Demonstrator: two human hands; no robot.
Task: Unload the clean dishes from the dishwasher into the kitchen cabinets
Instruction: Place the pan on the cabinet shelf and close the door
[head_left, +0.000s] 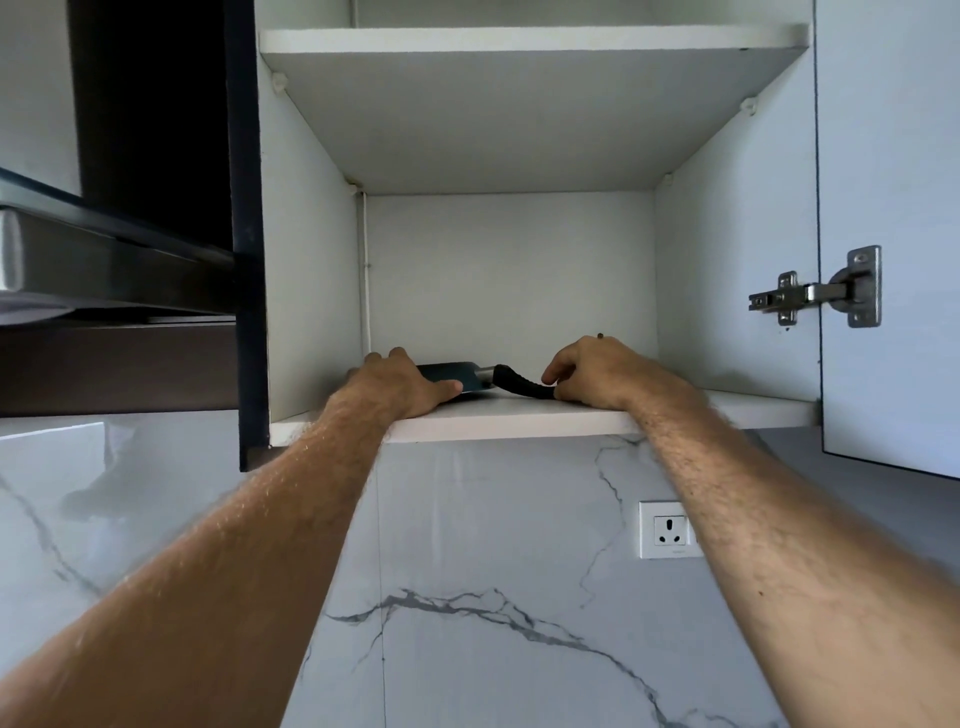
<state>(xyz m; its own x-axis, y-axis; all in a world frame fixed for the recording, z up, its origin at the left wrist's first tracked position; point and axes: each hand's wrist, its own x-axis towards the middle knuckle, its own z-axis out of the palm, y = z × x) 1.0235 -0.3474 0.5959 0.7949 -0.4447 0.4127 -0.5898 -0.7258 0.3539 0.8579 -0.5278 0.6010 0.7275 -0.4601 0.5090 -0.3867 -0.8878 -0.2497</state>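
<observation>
Pan (448, 378) at shelf (571, 415) front edge, placing likely; left hand (405, 385) clasps body, right hand (597, 371) grips handle (519, 385); next: release

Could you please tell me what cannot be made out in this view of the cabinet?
Head view:
- Pan: its left part lies under the left hand; whether that hand grips or only rests is unclear.
- Handle: its end is hidden inside the right hand.
- Upper shelf: its top, seen from below.
- Small dark speck above the right hand: too small to identify.
</observation>
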